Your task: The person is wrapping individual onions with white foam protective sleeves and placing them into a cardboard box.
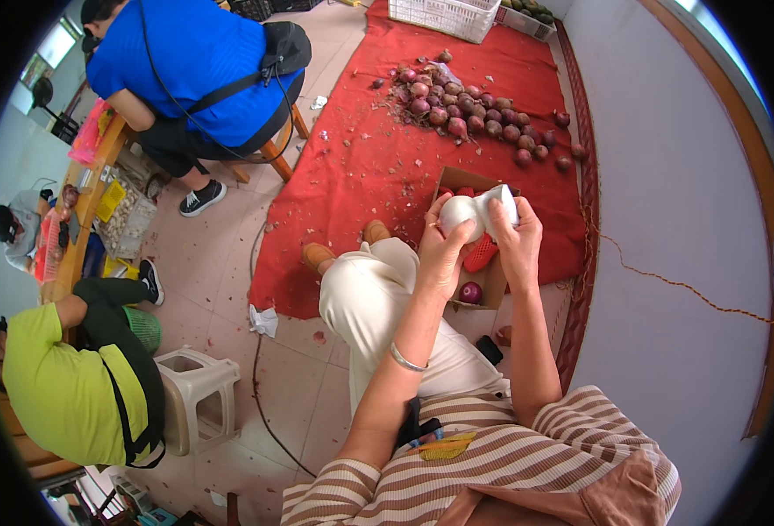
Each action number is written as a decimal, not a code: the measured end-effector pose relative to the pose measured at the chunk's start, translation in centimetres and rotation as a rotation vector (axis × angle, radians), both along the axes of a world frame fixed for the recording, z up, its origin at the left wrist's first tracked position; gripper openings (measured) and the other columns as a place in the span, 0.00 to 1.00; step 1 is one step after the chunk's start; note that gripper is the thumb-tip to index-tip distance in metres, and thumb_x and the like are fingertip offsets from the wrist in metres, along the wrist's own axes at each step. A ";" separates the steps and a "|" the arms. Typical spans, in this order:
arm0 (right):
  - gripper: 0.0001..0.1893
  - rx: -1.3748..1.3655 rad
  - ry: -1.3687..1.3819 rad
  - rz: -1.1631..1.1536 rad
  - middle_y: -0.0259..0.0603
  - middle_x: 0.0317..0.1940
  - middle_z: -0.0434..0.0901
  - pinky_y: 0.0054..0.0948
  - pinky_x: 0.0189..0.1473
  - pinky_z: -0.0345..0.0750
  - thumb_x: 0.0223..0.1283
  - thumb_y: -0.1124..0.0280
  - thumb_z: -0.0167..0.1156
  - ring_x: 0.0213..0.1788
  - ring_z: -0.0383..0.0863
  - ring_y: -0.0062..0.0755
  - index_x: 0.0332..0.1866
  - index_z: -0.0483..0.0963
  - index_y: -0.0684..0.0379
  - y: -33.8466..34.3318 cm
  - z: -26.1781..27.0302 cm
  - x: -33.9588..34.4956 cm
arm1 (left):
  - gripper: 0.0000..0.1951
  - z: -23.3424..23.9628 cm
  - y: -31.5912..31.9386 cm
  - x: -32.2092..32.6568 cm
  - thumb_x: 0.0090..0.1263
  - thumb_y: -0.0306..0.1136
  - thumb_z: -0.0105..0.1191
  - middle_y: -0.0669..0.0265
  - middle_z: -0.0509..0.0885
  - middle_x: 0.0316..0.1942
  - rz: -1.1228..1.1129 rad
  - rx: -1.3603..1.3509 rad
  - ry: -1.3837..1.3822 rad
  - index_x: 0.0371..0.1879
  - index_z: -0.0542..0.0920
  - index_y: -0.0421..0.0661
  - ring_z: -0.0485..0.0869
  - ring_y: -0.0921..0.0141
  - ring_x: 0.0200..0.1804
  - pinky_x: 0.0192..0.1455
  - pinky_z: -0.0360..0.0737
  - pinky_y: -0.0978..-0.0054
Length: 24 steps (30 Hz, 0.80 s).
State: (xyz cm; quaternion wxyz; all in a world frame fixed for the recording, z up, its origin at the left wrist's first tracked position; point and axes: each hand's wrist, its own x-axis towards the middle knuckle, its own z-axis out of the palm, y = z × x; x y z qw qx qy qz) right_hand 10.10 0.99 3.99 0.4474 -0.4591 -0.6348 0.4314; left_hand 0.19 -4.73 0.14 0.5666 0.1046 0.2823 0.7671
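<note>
Both my hands are raised over an open cardboard box [495, 289]. Between them is a white wrapping [471, 214], bulging round on the left and flaring like a tube on the right. Its material and what fills it cannot be made out. My left hand [449, 246] grips the round part, thumb across its front. My right hand [518, 230] pinches the flared end. Red foam net sleeves [480, 254] lie in the box, partly hidden by my hands and the wrapping. One peeled-looking purple onion [470, 292] rests at the box's near end.
Beyond the box, many red onions [466, 108] are heaped on a red cloth [334, 197] strewn with skins. White crates [445, 18] stand farther back. A wall [676, 263] rises at right. At left, people sit along a wooden table [75, 243], near a plastic stool [196, 394].
</note>
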 end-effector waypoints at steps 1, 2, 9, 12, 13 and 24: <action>0.13 0.054 -0.029 0.021 0.29 0.23 0.74 0.20 0.28 0.69 0.63 0.63 0.62 0.27 0.68 0.13 0.35 0.75 0.64 0.0 -0.2 -0.2 | 0.32 0.0 -0.1 0.1 0.62 0.32 0.60 0.63 0.70 0.59 0.004 -0.003 0.005 0.64 0.59 0.51 0.74 0.66 0.58 0.57 0.78 0.61; 0.13 0.025 -0.032 0.026 0.30 0.23 0.75 0.20 0.28 0.69 0.63 0.63 0.62 0.26 0.68 0.14 0.34 0.75 0.64 0.0 -0.4 -0.1 | 0.30 0.1 -0.1 0.1 0.64 0.34 0.59 0.63 0.70 0.59 0.007 -0.006 0.011 0.63 0.60 0.51 0.74 0.66 0.59 0.57 0.78 0.60; 0.10 -0.190 0.158 -0.026 0.25 0.21 0.72 0.15 0.22 0.62 0.65 0.63 0.61 0.23 0.65 0.08 0.34 0.75 0.59 -0.1 0.1 0.3 | 0.24 0.5 -0.1 0.0 0.69 0.43 0.54 0.63 0.73 0.57 0.044 -0.026 -0.045 0.61 0.65 0.52 0.75 0.65 0.58 0.56 0.78 0.62; 0.10 -0.146 0.162 0.049 0.24 0.23 0.72 0.13 0.23 0.62 0.64 0.63 0.61 0.24 0.65 0.07 0.35 0.75 0.59 -0.3 0.4 -0.4 | 0.24 -0.5 0.2 -0.4 0.69 0.45 0.55 0.63 0.73 0.57 -0.003 -0.005 -0.090 0.60 0.67 0.52 0.74 0.65 0.59 0.57 0.78 0.62; 0.10 -0.117 0.155 0.065 0.24 0.24 0.73 0.13 0.24 0.63 0.64 0.63 0.61 0.25 0.65 0.08 0.35 0.75 0.59 -0.3 0.3 -0.5 | 0.24 -0.4 0.2 -0.4 0.68 0.45 0.55 0.63 0.73 0.57 0.005 0.003 -0.096 0.60 0.67 0.51 0.74 0.65 0.59 0.57 0.78 0.62; 0.11 -0.076 0.145 0.065 0.27 0.24 0.74 0.18 0.29 0.68 0.64 0.65 0.61 0.28 0.68 0.12 0.34 0.75 0.64 -0.5 0.0 -0.6 | 0.24 -0.5 0.1 -0.3 0.63 0.38 0.57 0.64 0.74 0.56 -0.011 0.053 -0.156 0.58 0.69 0.48 0.75 0.67 0.58 0.59 0.77 0.64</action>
